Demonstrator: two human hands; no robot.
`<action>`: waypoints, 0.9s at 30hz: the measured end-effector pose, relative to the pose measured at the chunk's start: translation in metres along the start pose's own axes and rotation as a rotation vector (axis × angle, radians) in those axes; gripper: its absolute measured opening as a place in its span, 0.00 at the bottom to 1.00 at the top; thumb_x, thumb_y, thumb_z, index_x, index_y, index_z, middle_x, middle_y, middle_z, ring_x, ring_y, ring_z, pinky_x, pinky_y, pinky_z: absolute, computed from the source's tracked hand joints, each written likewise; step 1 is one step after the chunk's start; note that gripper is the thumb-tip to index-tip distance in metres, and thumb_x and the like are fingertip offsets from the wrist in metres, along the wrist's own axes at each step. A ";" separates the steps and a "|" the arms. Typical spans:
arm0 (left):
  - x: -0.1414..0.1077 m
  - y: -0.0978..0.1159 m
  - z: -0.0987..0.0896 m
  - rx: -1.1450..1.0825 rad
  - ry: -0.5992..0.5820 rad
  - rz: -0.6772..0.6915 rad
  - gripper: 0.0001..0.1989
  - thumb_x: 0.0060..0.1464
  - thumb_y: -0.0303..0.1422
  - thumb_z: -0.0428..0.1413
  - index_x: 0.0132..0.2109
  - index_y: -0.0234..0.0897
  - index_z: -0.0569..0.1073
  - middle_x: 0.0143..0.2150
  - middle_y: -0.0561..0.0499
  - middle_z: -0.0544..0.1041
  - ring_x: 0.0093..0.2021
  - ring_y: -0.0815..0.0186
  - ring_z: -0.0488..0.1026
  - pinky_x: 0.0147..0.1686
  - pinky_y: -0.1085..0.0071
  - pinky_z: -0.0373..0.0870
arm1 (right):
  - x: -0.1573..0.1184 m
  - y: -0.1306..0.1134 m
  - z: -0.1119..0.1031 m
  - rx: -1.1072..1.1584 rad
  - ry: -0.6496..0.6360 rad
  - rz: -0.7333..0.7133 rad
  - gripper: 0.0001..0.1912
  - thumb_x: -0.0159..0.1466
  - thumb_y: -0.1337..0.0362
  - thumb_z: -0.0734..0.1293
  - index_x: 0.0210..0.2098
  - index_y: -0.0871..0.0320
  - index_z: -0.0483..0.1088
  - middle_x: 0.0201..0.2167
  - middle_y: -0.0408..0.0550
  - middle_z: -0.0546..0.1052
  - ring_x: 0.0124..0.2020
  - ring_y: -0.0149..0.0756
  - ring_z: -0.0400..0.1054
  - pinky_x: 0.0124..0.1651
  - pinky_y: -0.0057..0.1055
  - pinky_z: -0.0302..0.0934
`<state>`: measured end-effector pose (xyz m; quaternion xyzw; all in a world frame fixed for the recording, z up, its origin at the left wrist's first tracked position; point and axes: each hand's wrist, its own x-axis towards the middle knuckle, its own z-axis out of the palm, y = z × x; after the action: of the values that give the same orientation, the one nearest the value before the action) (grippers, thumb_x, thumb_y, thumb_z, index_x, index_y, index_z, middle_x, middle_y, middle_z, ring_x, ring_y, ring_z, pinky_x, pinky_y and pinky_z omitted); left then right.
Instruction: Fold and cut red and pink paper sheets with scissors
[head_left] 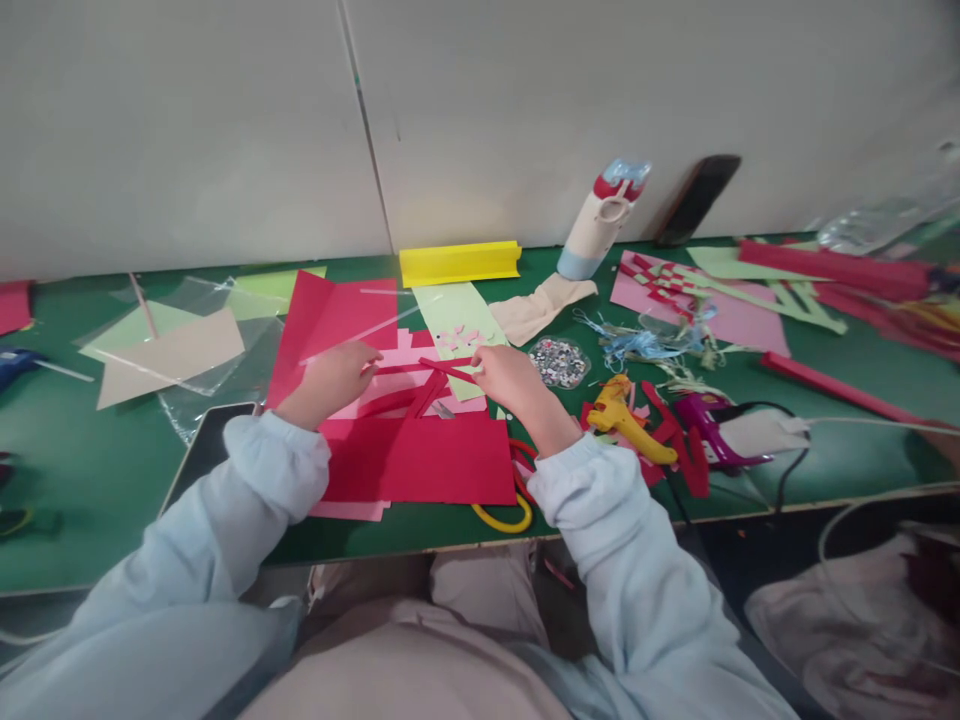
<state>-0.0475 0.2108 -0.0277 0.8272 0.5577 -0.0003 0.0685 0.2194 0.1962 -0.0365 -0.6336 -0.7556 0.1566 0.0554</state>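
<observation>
Your right hand (pixel 508 378) pinches one end of a thin red paper strip (pixel 448 368), fingers closed on it, lifting it just above the pink sheet (pixel 397 385) so it stays free of the other strips. Your left hand (pixel 335 376) rests on the pink sheet's left side, fingers curled down near the strip's far end; whether it grips anything, you cannot tell. A red sheet (pixel 420 460) lies just in front of the pink sheet, a yellow glue gun (pixel 628 420) well to its right on the green table (pixel 90 470).
</observation>
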 end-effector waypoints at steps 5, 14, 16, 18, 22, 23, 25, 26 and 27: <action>0.016 0.007 0.024 -0.029 0.034 0.046 0.26 0.62 0.50 0.47 0.50 0.33 0.74 0.51 0.36 0.76 0.52 0.50 0.74 0.51 0.58 0.70 | 0.003 -0.003 -0.003 0.001 -0.006 -0.019 0.12 0.65 0.68 0.64 0.47 0.62 0.75 0.48 0.58 0.79 0.49 0.44 0.73 0.48 0.32 0.62; 0.018 0.006 0.022 -0.163 -0.016 0.029 0.26 0.59 0.54 0.49 0.45 0.34 0.74 0.44 0.37 0.78 0.37 0.57 0.76 0.34 0.65 0.72 | -0.005 0.014 -0.007 0.103 -0.004 0.052 0.12 0.65 0.68 0.64 0.46 0.60 0.75 0.45 0.55 0.80 0.50 0.41 0.73 0.48 0.29 0.61; 0.018 0.008 0.021 -0.181 -0.026 0.024 0.24 0.59 0.52 0.49 0.41 0.35 0.74 0.40 0.39 0.79 0.34 0.58 0.75 0.32 0.65 0.70 | -0.007 0.014 -0.009 0.146 -0.010 0.057 0.12 0.64 0.67 0.65 0.45 0.61 0.76 0.44 0.55 0.80 0.49 0.42 0.73 0.47 0.29 0.60; 0.018 0.009 0.018 -0.193 -0.025 0.022 0.21 0.58 0.50 0.50 0.36 0.36 0.74 0.38 0.40 0.79 0.35 0.57 0.75 0.34 0.64 0.70 | -0.008 0.012 -0.010 0.207 -0.022 0.054 0.10 0.63 0.67 0.66 0.43 0.61 0.77 0.42 0.55 0.81 0.46 0.42 0.74 0.45 0.29 0.61; 0.014 0.009 0.000 -0.250 -0.006 -0.011 0.16 0.55 0.45 0.52 0.35 0.36 0.75 0.41 0.39 0.80 0.41 0.54 0.76 0.40 0.61 0.71 | -0.013 -0.002 -0.006 0.383 -0.121 0.022 0.10 0.66 0.64 0.65 0.34 0.61 0.77 0.33 0.52 0.81 0.33 0.33 0.74 0.34 0.25 0.61; 0.011 0.010 -0.006 -0.278 -0.004 -0.032 0.17 0.56 0.44 0.51 0.37 0.36 0.75 0.42 0.39 0.80 0.41 0.54 0.76 0.39 0.61 0.72 | -0.015 -0.008 -0.003 0.469 -0.171 0.018 0.12 0.67 0.63 0.64 0.32 0.62 0.77 0.30 0.51 0.81 0.29 0.31 0.73 0.31 0.24 0.60; 0.002 0.014 -0.020 -0.360 -0.046 -0.048 0.17 0.57 0.43 0.49 0.39 0.36 0.75 0.37 0.43 0.82 0.36 0.58 0.78 0.36 0.64 0.73 | -0.019 -0.023 0.005 0.836 -0.298 0.052 0.15 0.69 0.60 0.63 0.31 0.63 0.74 0.28 0.50 0.79 0.24 0.26 0.70 0.27 0.21 0.60; -0.003 0.016 -0.026 -0.409 -0.071 -0.048 0.17 0.58 0.43 0.48 0.42 0.36 0.74 0.34 0.44 0.82 0.33 0.60 0.78 0.34 0.66 0.73 | -0.021 -0.032 0.010 1.098 -0.350 0.086 0.15 0.68 0.59 0.64 0.31 0.63 0.73 0.27 0.49 0.79 0.24 0.25 0.68 0.26 0.20 0.59; -0.008 0.020 -0.032 -0.451 -0.088 -0.047 0.17 0.59 0.43 0.48 0.43 0.36 0.74 0.33 0.45 0.82 0.32 0.62 0.78 0.33 0.68 0.74 | -0.023 -0.041 0.014 1.304 -0.366 0.117 0.15 0.66 0.56 0.67 0.30 0.63 0.71 0.26 0.47 0.77 0.22 0.24 0.67 0.25 0.20 0.59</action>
<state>-0.0345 0.1996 0.0073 0.7770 0.5592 0.0867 0.2757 0.1816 0.1653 -0.0346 -0.4740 -0.4683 0.6875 0.2887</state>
